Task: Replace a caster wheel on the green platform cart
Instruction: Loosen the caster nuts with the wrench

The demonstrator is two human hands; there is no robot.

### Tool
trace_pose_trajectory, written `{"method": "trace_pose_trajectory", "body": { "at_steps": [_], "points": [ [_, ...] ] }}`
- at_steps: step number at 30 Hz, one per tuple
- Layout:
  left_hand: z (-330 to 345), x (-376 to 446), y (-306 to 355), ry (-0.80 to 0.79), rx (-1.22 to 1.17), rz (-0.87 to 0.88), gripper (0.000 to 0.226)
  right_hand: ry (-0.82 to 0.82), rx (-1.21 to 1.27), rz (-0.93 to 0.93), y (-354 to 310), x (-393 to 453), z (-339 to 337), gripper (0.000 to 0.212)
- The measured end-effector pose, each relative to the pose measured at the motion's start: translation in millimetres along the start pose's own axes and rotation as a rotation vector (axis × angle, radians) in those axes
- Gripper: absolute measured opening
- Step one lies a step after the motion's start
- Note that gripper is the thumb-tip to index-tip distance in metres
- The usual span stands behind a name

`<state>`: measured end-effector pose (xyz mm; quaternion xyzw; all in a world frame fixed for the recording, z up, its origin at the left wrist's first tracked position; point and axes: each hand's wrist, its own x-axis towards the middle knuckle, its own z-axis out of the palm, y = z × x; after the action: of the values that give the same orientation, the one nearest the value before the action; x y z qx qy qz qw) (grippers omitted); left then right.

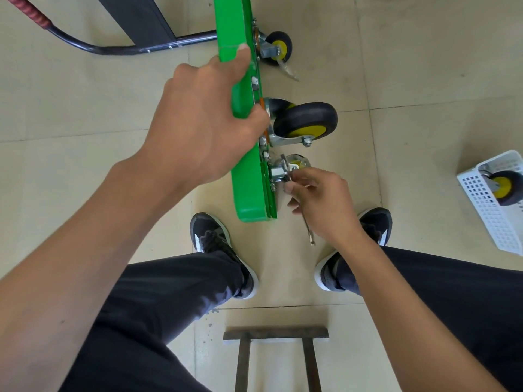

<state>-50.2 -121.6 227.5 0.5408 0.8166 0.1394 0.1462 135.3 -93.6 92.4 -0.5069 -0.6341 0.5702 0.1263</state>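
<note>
The green cart point(249, 176) stands on edge on the floor, its underside facing right. The left hand point(203, 123) grips its upper edge beside a mounted caster point(305, 120). Nearer, the right hand point(319, 202) pinches a wrench point(307, 227) at the near caster mount point(278, 172) — a spare caster point(506, 188) lies in a white basket point(486, 210), far right.

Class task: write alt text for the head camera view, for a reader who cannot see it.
A seated person's left hand grips the edge of a green platform cart tipped on its side, while the right hand holds a wrench at a caster mount near the cart's lower end. A spare caster wheel lies in a white basket on the tiled floor.
</note>
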Motion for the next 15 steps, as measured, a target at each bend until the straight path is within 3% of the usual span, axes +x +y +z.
{"method": "trace_pose_trajectory", "body": {
  "at_steps": [3,7,15],
  "points": [
    [0,0,0,-0.004,0.004,-0.002,0.071,-0.149,0.186,0.172,-8,-3,-9,0.006],
    [0,0,1,-0.005,0.002,-0.006,0.069,-0.27,0.356,0.254,-25,-7,-11,0.014],
    [0,0,2,0.001,0.022,0.001,0.068,-0.268,0.468,0.251,-44,-3,-1,0.024]
  ]
}}
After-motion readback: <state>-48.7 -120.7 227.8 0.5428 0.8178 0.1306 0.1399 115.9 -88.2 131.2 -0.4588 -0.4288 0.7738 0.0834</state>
